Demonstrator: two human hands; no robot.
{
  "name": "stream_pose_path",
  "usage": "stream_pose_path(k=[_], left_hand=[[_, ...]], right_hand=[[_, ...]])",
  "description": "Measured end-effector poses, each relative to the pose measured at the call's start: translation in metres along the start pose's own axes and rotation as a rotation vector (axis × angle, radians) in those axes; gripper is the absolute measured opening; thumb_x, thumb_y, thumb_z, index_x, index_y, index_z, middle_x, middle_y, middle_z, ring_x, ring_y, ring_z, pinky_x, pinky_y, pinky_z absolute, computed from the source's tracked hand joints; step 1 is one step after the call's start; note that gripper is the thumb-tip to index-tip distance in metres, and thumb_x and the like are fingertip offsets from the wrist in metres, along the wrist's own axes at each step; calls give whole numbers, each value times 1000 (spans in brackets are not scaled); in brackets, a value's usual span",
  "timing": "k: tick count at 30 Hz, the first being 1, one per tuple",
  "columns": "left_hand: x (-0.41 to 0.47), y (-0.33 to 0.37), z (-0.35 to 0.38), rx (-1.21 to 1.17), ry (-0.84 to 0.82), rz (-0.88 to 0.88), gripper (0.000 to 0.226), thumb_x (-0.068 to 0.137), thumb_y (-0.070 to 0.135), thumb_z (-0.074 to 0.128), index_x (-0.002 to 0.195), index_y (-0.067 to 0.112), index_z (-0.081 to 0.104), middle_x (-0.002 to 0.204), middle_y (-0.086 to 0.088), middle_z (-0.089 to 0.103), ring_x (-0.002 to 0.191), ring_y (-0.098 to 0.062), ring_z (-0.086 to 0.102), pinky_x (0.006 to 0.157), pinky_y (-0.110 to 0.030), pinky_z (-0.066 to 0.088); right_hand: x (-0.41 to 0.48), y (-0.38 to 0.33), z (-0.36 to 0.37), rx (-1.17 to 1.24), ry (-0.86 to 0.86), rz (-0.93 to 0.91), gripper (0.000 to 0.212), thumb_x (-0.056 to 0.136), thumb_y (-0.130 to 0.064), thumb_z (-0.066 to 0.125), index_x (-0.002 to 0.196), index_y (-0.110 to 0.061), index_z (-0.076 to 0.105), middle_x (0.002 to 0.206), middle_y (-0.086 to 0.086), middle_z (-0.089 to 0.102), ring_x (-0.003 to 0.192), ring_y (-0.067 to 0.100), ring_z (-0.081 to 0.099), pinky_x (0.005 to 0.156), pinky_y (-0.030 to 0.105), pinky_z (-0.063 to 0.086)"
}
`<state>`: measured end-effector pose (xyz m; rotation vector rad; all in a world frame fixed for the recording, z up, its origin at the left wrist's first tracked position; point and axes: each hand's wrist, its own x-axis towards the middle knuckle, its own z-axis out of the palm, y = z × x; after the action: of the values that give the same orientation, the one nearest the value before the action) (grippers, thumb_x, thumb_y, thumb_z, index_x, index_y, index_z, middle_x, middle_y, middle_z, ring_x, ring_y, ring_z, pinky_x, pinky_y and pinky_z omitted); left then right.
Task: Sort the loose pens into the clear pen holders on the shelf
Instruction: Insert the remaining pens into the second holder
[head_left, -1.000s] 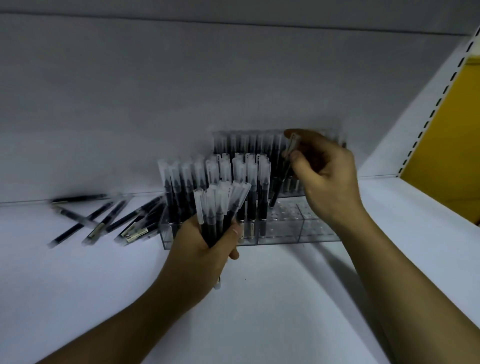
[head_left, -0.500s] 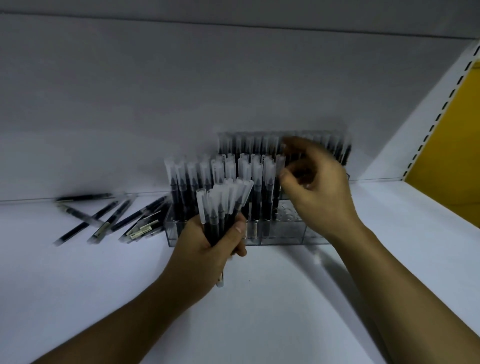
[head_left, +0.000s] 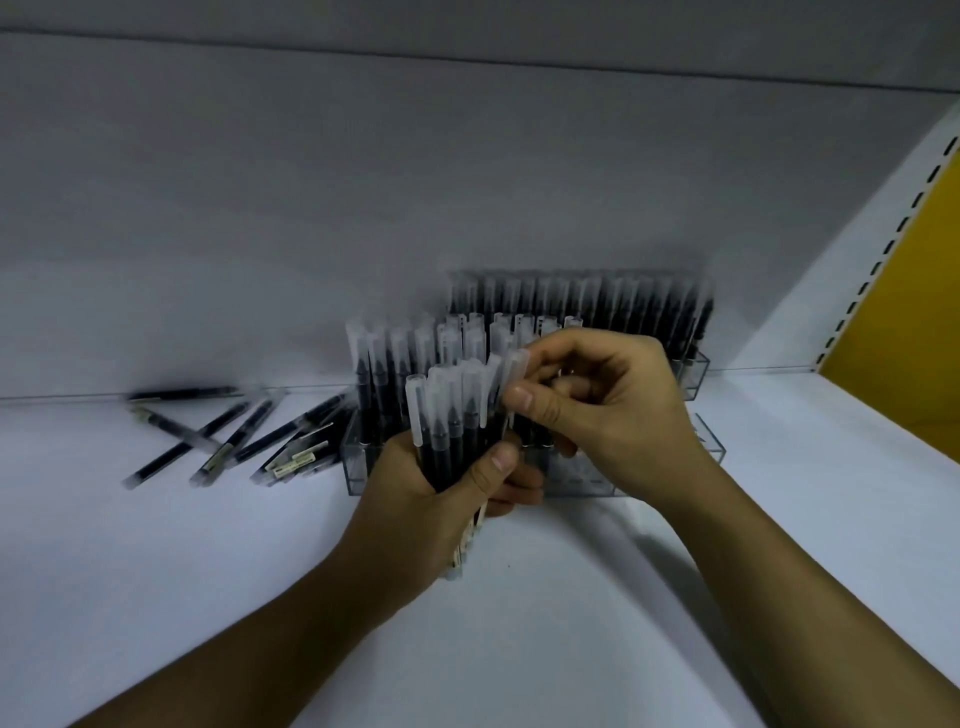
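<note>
My left hand (head_left: 436, 499) grips a bundle of pens (head_left: 452, 415), black with frosted caps, held upright in front of the front clear pen holder (head_left: 356, 467). My right hand (head_left: 608, 410) pinches the cap of the rightmost pen in that bundle (head_left: 514, 371) between thumb and forefinger. The front holder carries several upright pens on its left side; its right side is partly hidden by my hands. A rear clear pen holder (head_left: 696, 369) against the back wall is filled with a row of pens. Loose pens (head_left: 234, 441) lie scattered on the white shelf (head_left: 156, 545) to the left.
The grey back wall stands right behind the holders. A white slotted upright (head_left: 883, 249) and a yellow panel (head_left: 914, 291) bound the shelf on the right. Bare shelf surface lies in front of and to the right of the holders.
My right hand placed a pen in the holder, let go, then came down and left to the bundle and now pinches a pen cap there. My left hand stayed put.
</note>
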<state>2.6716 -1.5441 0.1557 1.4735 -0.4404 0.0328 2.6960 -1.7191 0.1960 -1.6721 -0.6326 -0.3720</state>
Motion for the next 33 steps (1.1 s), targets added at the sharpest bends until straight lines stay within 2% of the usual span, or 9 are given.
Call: stream_pose_path(k=[2, 5, 8, 10, 17, 21, 27, 30, 33], left_hand=[[0, 1, 0, -6, -4, -12, 23, 87, 19, 58, 104, 6, 63, 72, -7, 75, 67, -15, 75, 58, -20, 57], [0, -2, -1, -51, -13, -12, 34, 86, 24, 58, 115, 7, 61, 86, -13, 77, 83, -25, 76, 71, -31, 61], [1, -4, -4, -76, -10, -16, 31, 86, 25, 57, 109, 5, 61, 89, -16, 76, 86, -30, 75, 77, -38, 61], [1, -6, -5, -45, -8, -11, 29, 86, 28, 57, 103, 4, 62, 86, -16, 74, 83, -30, 75, 77, -41, 62], [2, -11, -6, 75, -1, 40, 28, 94, 32, 57, 89, 5, 63, 69, -7, 67, 59, -22, 62, 55, -28, 49], [2, -13, -5, 34, 3, 2, 41, 91, 39, 61, 89, -2, 56, 56, -1, 42, 48, -16, 38, 44, -29, 33], [4, -16, -6, -5, 3, -10, 24, 88, 31, 60, 88, 7, 56, 62, -8, 40, 48, -17, 32, 44, -30, 27], [5, -17, -7, 13, -7, -7, 25, 88, 30, 60, 86, 6, 55, 64, -12, 39, 48, -18, 32, 45, -30, 28], [4, -18, -8, 29, -6, -3, 29, 89, 34, 61, 86, 6, 54, 64, -21, 34, 51, -24, 29, 45, -31, 30]], right_hand=[[0, -2, -1, 27, 18, 26, 18, 80, -20, 80, 89, -7, 72, 73, 12, 69, 45, 26, 48, 42, 28, 47], [0, -5, -4, 54, 96, -14, 9, 85, -11, 78, 88, -5, 72, 66, 2, 68, 42, 20, 46, 39, 31, 40], [1, -7, -9, 108, 230, -69, 6, 84, -6, 70, 88, -9, 73, 68, 12, 68, 42, 10, 48, 43, 19, 40], [4, -8, -13, 143, 305, -62, 9, 83, -8, 68, 89, -11, 75, 67, 7, 68, 46, 9, 50, 46, 18, 42], [14, 0, -25, 251, 545, -6, 28, 80, -3, 48, 74, -18, 72, 70, 1, 69, 61, 19, 57, 51, 28, 44], [13, 0, -33, 32, 656, -67, 23, 86, -5, 48, 86, -13, 70, 74, 3, 66, 60, 12, 54, 55, 29, 45], [13, 0, -39, -129, 666, -108, 24, 92, -2, 49, 96, -11, 71, 82, -1, 70, 74, 15, 64, 66, 33, 53], [13, 1, -38, -152, 615, -94, 24, 94, -1, 50, 96, -13, 71, 81, -1, 70, 71, 15, 62, 65, 34, 53], [13, 2, -37, -198, 558, -111, 20, 95, -4, 53, 93, -13, 71, 78, 13, 68, 66, 33, 57, 59, 39, 48]])
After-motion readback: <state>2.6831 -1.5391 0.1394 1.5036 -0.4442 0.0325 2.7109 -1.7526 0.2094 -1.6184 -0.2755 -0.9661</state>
